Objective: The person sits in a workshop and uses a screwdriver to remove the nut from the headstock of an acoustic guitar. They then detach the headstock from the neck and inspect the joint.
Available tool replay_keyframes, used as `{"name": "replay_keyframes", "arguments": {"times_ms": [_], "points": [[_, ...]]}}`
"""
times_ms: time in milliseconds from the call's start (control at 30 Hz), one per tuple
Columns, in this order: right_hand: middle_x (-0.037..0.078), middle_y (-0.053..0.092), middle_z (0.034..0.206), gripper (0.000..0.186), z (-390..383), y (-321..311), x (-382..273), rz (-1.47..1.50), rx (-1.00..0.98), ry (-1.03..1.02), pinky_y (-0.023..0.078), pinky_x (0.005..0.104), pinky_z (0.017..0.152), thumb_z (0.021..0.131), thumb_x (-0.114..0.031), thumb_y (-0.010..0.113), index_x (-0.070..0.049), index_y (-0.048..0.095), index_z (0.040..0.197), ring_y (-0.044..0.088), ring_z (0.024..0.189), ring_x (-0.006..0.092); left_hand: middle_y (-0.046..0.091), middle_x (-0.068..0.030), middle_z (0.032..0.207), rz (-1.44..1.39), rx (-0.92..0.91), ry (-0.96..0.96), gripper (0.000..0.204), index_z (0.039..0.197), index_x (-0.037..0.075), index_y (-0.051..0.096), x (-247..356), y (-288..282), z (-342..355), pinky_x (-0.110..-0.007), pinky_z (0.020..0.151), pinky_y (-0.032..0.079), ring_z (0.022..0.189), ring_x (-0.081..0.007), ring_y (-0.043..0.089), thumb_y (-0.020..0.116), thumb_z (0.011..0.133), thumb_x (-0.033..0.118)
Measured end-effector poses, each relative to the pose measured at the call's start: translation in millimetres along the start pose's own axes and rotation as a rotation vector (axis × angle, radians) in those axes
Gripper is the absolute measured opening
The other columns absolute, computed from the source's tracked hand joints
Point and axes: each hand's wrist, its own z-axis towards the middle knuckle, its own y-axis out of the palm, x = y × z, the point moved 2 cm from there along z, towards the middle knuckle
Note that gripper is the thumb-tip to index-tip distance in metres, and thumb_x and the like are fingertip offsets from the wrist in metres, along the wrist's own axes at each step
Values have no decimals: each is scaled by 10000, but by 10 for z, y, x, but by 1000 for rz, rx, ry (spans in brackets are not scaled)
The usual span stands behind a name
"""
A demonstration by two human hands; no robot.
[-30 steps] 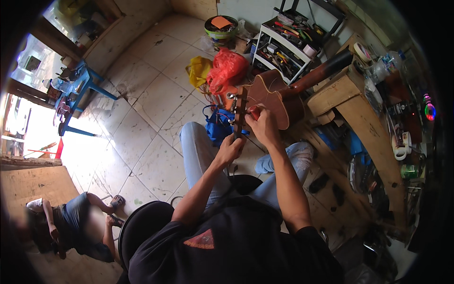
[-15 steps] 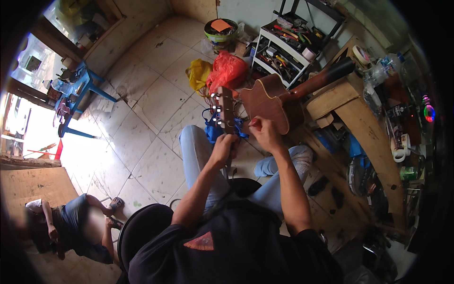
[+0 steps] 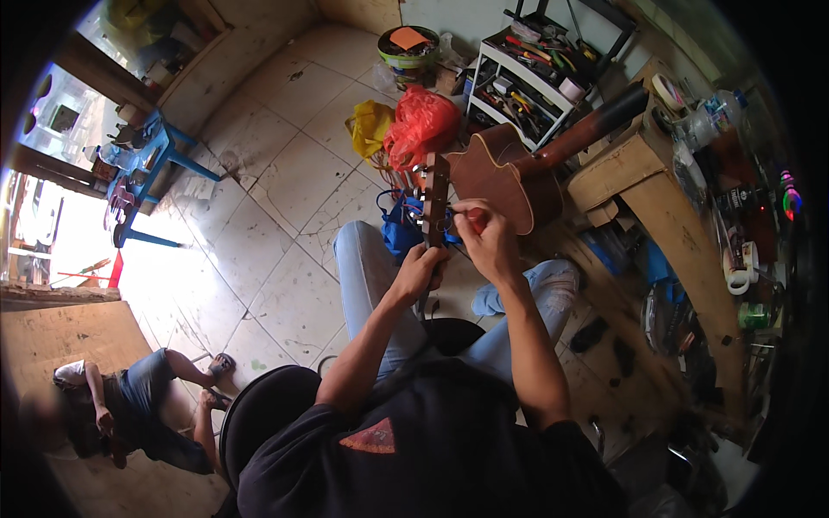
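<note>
My left hand [image 3: 422, 270] is wrapped round the neck of a guitar, just below its brown headstock [image 3: 435, 200]. Metal tuning pegs run along the headstock, which points away from me; the rest of this guitar is hidden. Close to the headstock's right side, my right hand [image 3: 490, 242] is closed on a red-handled tool [image 3: 477, 219]. Fingers cover most of the tool, so its kind cannot be made out. Just beyond my right hand is a second guitar [image 3: 492, 177] with a brown body, its dark neck slanting up to the right over the bench.
Red [image 3: 425, 125] and yellow plastic bags [image 3: 370, 127] and a blue bag [image 3: 400, 226] lie on the tiled floor ahead. A tool rack [image 3: 528, 86] stands behind them. A cluttered wooden bench [image 3: 669, 224] curves along my right. Another person [image 3: 142, 406] is at lower left, near a blue stool [image 3: 155, 164].
The headstock has shifted slightly right, along with my left hand. My right hand has turned, bringing its fingers and the red-handled tool up beside the headstock. The whole view has shifted a little.
</note>
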Motion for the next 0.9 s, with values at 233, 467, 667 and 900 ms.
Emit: {"name": "replay_keyframes", "arguments": {"times_ms": [233,467,667,900], "points": [[134,677,877,85,94,45,85,-66,-194,-118,546,386,696,886,-95,676,-22,675,929,694,800,299,500,-4,623,169,38,25,269,776,48,563,121,21,-83,-278,440,331,477,-96,443,535,961,241],[144,611,813,106,0,82,-108,-321,-92,-246,519,414,674,872,-84,701,6,646,868,648,744,340,610,-137,709,466,216,65,340,835,-21,597,44,-32,35,-377,579,454,609,-230,585,531,943,295],[142,645,838,97,9,117,-68,-325,-145,-195,522,429,674,862,-87,716,-10,661,886,658,773,352,669,-339,871,669,333,145,452,961,-108,620,90,-26,79,-511,833,501,900,-488,673,545,908,334],[155,704,875,105,-187,275,152,-297,-70,-168,551,428,710,868,-91,701,-24,707,949,694,813,361,662,-353,876,571,363,122,459,974,-117,610,11,-82,191,-513,822,500,920,-492,671,551,900,332]]}}
